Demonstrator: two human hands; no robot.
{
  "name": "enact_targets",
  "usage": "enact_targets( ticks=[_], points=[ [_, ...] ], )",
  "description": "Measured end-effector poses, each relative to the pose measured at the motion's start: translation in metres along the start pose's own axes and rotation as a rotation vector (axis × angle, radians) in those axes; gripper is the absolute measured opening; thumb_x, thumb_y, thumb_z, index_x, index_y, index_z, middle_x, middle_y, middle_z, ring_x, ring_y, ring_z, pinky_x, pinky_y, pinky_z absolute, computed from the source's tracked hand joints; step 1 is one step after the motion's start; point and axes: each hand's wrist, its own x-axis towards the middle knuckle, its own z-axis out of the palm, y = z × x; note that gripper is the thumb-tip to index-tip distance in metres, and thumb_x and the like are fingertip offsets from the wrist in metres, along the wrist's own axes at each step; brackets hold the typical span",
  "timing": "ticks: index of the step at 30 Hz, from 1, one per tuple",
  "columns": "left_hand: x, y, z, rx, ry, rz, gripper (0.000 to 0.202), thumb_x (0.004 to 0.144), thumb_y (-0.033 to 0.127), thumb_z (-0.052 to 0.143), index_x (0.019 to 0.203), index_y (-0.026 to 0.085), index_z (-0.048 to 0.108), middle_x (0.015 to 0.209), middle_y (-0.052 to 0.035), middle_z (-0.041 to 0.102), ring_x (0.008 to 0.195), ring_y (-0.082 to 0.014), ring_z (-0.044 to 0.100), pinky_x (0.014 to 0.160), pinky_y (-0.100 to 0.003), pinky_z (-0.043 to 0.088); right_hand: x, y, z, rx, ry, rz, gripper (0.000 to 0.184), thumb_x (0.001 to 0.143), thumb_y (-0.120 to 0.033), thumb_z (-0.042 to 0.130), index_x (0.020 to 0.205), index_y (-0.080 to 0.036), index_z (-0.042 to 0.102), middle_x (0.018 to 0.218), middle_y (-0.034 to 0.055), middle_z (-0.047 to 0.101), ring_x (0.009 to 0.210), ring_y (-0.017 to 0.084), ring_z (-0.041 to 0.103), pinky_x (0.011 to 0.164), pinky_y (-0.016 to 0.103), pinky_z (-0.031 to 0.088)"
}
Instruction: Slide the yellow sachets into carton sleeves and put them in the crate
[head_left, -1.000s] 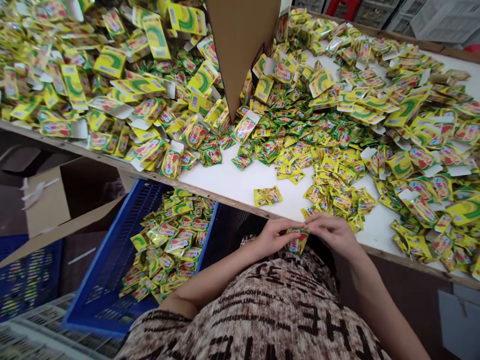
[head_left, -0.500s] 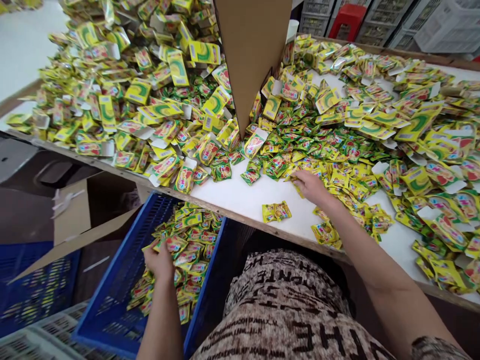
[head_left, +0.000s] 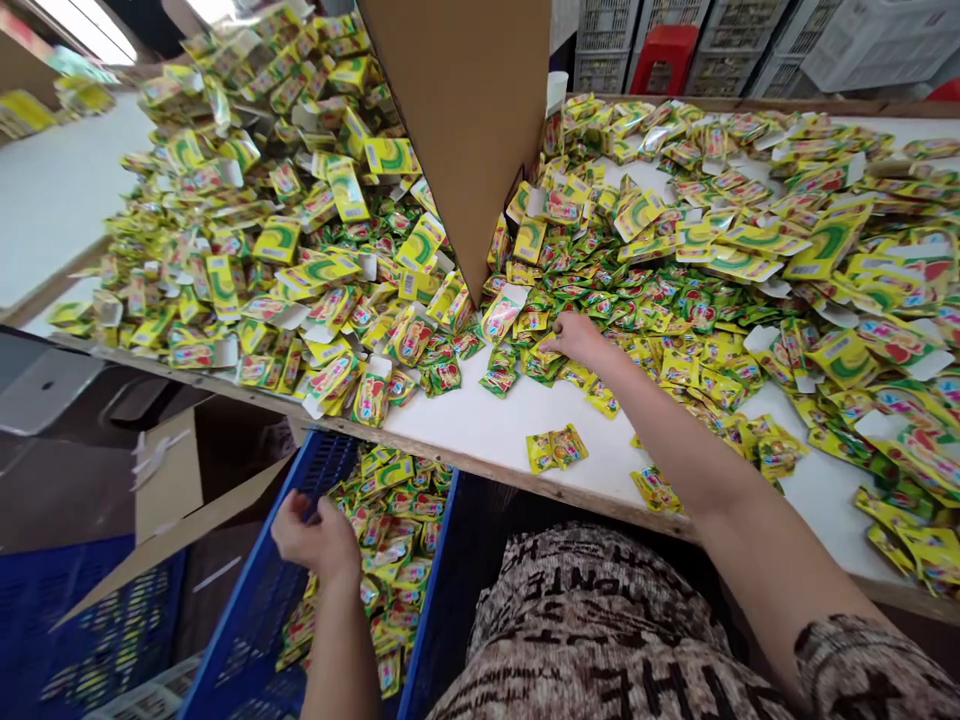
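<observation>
My left hand (head_left: 319,540) hovers above a blue crate (head_left: 442,555) of small yellow boxes (head_left: 397,535). Its fingers are loosely curled, with thumb and fingertips apart and nothing visible in them. On the white table my right hand (head_left: 579,338) reaches into a heap of small sachets, yellow and green. Its fingertips are closed on the edge of a yellow sachet (head_left: 546,352), partly covered by the hand. A pair of yellow sachets (head_left: 556,447) lies by itself near the table's front edge.
A cardboard divider (head_left: 472,130) stands upright between a tall pile of yellow boxes (head_left: 277,240) and the sachets. More open-ended boxes (head_left: 832,240) spread over the right side. An open carton (head_left: 169,475) sits left of the crate. Grey crates and a red stool (head_left: 664,58) stand behind.
My right hand has moved left across the sachet heap. My left hand, earlier low over the boxes with one at its fingertips, now shows loosened fingers at the crate's left side. The view has shifted slightly.
</observation>
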Motion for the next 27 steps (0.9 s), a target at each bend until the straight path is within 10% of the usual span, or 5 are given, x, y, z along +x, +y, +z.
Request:
enact_targets(
  ticks=[3, 9, 13, 19, 27],
  points=[
    [-0.013, 0.094, 0.015, -0.242, -0.021, 0.278, 0.031, 0.086, 0.027, 0.054, 0.112, 0.012, 0.066, 0.106, -0.0127, 0.067, 0.098, -0.0237, 0.063, 0.086, -0.037, 0.053, -0.021, -0.004, 0.017, 0.024, 0.037, -0.127, 0.037, 0.069, -0.044, 0.083, 0.085, -0.015, 0.066, 0.097, 0.0087, 0.063, 0.087, 0.02, 0.057, 0.072, 0.027, 0.041],
    [-0.058, 0.257, 0.085, -0.503, -0.449, 0.815, 0.024, 0.091, 0.02, 0.052, 0.111, 0.018, 0.064, 0.11, -0.0109, 0.069, 0.11, -0.0221, 0.061, 0.101, -0.041, 0.048, -0.089, -0.003, 0.023, 0.237, 0.139, -0.176, 0.018, 0.086, -0.033, 0.066, 0.097, -0.021, 0.059, 0.076, 0.0006, 0.063, 0.069, 0.018, 0.057, 0.065, 0.028, 0.04],
    [-0.051, 0.318, 0.132, -0.133, -0.567, 0.7, 0.058, 0.083, 0.015, 0.057, 0.14, 0.01, 0.044, 0.14, -0.0206, 0.053, 0.134, -0.0327, 0.044, 0.113, -0.051, 0.033, -0.142, 0.033, 0.009, 0.474, 0.145, -0.119, 0.022, 0.089, -0.036, 0.058, 0.106, -0.022, 0.06, 0.091, 0.0056, 0.069, 0.063, 0.017, 0.061, 0.057, 0.029, 0.046],
    [-0.032, 0.34, 0.153, 0.089, -0.592, 0.531, 0.062, 0.083, 0.018, 0.057, 0.142, 0.01, 0.04, 0.133, -0.023, 0.054, 0.128, -0.039, 0.047, 0.105, -0.061, 0.037, -0.177, 0.083, 0.001, 0.705, 0.096, 0.083, 0.03, 0.079, -0.044, 0.064, 0.098, -0.02, 0.065, 0.079, 0.0033, 0.069, 0.05, 0.016, 0.062, 0.047, 0.028, 0.048],
    [-0.032, 0.294, 0.101, -0.339, -0.357, 0.486, 0.067, 0.07, 0.021, 0.071, 0.134, 0.014, 0.051, 0.124, -0.0164, 0.05, 0.118, -0.029, 0.055, 0.105, -0.042, 0.045, -0.089, 0.025, 0.013, 0.71, 0.114, 0.026, 0.042, 0.067, -0.039, 0.078, 0.1, -0.017, 0.066, 0.058, -0.008, 0.047, 0.053, 0.012, 0.048, 0.052, 0.023, 0.04]
  ],
)
